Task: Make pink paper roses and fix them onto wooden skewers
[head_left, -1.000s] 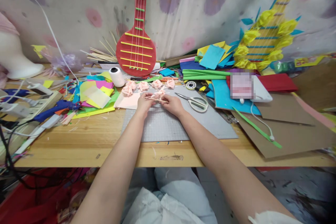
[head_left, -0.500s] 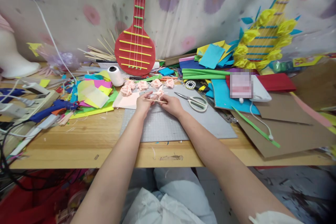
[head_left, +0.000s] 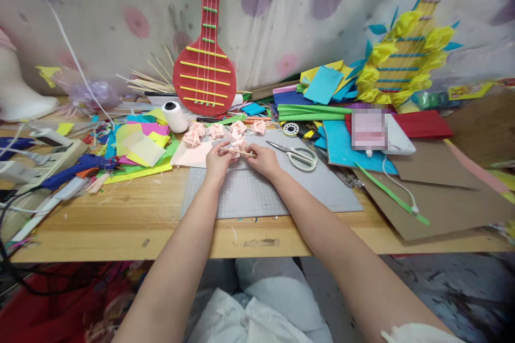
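Note:
Over the grey cutting mat (head_left: 257,193), my left hand (head_left: 218,163) pinches a pink paper flower (head_left: 238,143) from the left. My right hand (head_left: 264,162) has its fingers closed on the end of a thin wooden stick (head_left: 246,153), which lies across just below the flower towards the left fingers. Whether the stick touches the flower I cannot tell. Several finished pink paper flowers (head_left: 216,131) lie behind the hands. A pale pink paper sheet (head_left: 192,154) is left of my left hand. Scissors (head_left: 300,157) with pale handles rest right of my right hand, blades pointing left.
A white thread spool (head_left: 174,117) and a red paper lute (head_left: 204,76) stand behind. Coloured paper (head_left: 140,144) and a blue glue gun (head_left: 82,166) lie left. At right are a tape roll (head_left: 291,128), a white device (head_left: 396,136) with a cable, and brown cardboard (head_left: 434,198).
The flower has shifted slightly down and left between my hands. My left fingers have closed in nearer to it, and the stick now slants down to the right. The view has moved slightly.

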{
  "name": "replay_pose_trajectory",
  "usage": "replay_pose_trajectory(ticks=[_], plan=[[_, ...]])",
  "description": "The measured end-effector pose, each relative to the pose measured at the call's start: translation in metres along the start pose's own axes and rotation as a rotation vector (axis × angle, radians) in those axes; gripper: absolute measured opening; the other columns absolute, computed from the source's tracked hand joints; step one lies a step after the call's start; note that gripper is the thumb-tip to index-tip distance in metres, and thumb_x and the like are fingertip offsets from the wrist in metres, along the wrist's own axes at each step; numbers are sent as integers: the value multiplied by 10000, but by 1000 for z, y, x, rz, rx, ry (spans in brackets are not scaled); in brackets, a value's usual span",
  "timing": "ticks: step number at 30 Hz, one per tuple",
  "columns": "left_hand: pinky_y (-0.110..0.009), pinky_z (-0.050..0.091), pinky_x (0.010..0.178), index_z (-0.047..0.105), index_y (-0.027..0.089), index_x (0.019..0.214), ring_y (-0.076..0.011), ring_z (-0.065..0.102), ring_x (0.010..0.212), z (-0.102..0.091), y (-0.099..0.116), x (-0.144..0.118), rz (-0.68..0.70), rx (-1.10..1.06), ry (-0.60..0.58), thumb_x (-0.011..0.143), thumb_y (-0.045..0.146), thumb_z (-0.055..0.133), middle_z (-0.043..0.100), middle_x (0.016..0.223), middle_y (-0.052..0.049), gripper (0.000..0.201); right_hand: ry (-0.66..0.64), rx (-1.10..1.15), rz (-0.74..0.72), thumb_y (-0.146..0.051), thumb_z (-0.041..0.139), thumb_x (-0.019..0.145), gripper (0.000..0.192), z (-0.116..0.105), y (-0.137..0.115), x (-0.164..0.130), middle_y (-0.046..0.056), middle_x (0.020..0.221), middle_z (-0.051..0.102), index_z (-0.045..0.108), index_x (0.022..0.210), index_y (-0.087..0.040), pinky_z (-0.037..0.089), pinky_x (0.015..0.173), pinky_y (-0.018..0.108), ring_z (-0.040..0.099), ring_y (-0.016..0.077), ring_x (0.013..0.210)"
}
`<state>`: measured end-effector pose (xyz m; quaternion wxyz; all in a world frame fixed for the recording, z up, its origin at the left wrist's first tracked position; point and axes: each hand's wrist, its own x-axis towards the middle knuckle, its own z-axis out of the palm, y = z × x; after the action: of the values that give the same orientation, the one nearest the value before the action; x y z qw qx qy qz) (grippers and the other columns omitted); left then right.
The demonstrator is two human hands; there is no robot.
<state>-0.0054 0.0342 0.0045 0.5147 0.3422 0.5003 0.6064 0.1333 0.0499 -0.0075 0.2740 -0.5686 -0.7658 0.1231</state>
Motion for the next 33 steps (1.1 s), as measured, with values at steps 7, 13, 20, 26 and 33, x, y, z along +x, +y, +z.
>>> replay_pose_trajectory(ticks=[7,13,20,26,33], plan=[[-255,519,570,591,121,965,-112,594,593,1,-2,-4,-4,-50,33,573,98,635,618,633,3,395,-1,-18,38,-489,470,767,304,-3,-2,-1,-16,702,609,555,910,-235,276,551,218,532,129,627],[-278,528,660,578,117,1002,-100,596,618,-1,3,-5,-7,-139,82,587,47,602,620,655,0,422,-27,-17,-52,-544,291,849,414,-7,-12,-6,-1,685,614,545,863,-217,258,560,226,542,135,641],[-333,504,786,521,147,1065,-102,612,660,-6,9,-5,-76,-301,-44,546,-46,557,620,642,16,555,6,-30,15,-505,358,842,377,-9,-6,-5,5,650,604,579,771,-208,246,542,225,515,129,617],[-353,491,802,454,141,1156,-148,639,752,-8,8,-4,-42,-316,-99,540,-28,613,671,768,-45,658,-24,12,15,-504,383,829,375,-9,-4,-4,-1,616,581,584,719,-207,240,540,223,486,122,596],[-328,502,771,392,163,1220,-126,634,704,-9,4,-3,6,-240,-76,557,29,664,665,721,-9,730,-78,39,37,-512,362,833,407,-9,-3,-3,3,643,593,590,703,-202,237,535,222,479,115,599]])
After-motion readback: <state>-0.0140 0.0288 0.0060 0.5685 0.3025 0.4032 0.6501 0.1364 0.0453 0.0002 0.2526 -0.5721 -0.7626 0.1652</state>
